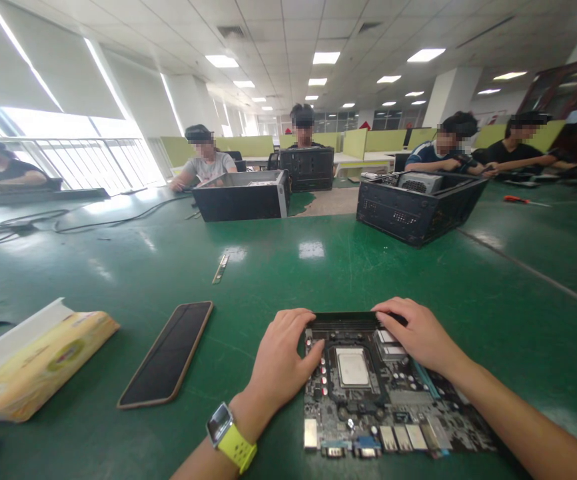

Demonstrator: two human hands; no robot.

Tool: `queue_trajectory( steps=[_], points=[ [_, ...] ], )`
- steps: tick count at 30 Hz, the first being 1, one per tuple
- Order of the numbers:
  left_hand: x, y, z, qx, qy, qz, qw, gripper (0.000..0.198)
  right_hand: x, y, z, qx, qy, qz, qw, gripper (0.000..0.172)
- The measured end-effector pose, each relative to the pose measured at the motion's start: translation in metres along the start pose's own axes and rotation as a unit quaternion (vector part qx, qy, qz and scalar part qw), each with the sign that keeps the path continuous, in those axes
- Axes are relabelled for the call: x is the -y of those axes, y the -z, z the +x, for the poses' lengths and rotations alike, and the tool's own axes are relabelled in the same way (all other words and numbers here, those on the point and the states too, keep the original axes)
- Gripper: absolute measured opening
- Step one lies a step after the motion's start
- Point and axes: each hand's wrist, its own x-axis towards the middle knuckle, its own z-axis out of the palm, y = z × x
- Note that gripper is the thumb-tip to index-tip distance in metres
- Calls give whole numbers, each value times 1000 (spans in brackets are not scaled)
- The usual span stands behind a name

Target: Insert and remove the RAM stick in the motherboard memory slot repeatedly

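- My motherboard (368, 393) lies flat on the green table (318, 273), component side up, right in front of me.
- My left hand (281, 357) sits on the board's far-left corner. The fingers curl down over the edge and the thumb lies on the board beside the processor (352, 367).
- My right hand (416, 333) covers the far-right corner, its fingers spread flat and reaching inward along the far edge.
- Neither hand closes around anything. Both bear down on the long dark slot strip (343, 322) at the board's far edge.
- I judge this to be a seating or pressing step at that strip. I cannot tell whether a module is under my fingertips.
- The next move calls for even, straight-down pressure at both ends, with the board kept from sliding on the smooth mat.
- The board is a dark rectangle, bumpy with small parts. The processor is a square with a dull metal lid, and shiny metal port blocks line the near edge.
- Left of the board lies a slim phone (168, 353), glossy black glass in a coppery frame. Farther left is a yellow cardboard box (33, 367).
- Beyond the board stand two open black metal computer cases (243, 195) (418, 207), with other people seated behind them.
- On my left wrist, near the board's near-left corner, is a watch (228, 437) with a yellow-green rubbery band.
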Motion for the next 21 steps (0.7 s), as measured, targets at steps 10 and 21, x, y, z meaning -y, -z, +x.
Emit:
queue_trajectory(
  steps=[10,21],
  points=[
    [-4,2,1,8,17,2,1000,17,1,1,0,4,-8,-5,1000,26],
    [-1,1,0,9,17,8,1000,19,-1,-2,1,-5,-30,8,1000,28]
  ],
)
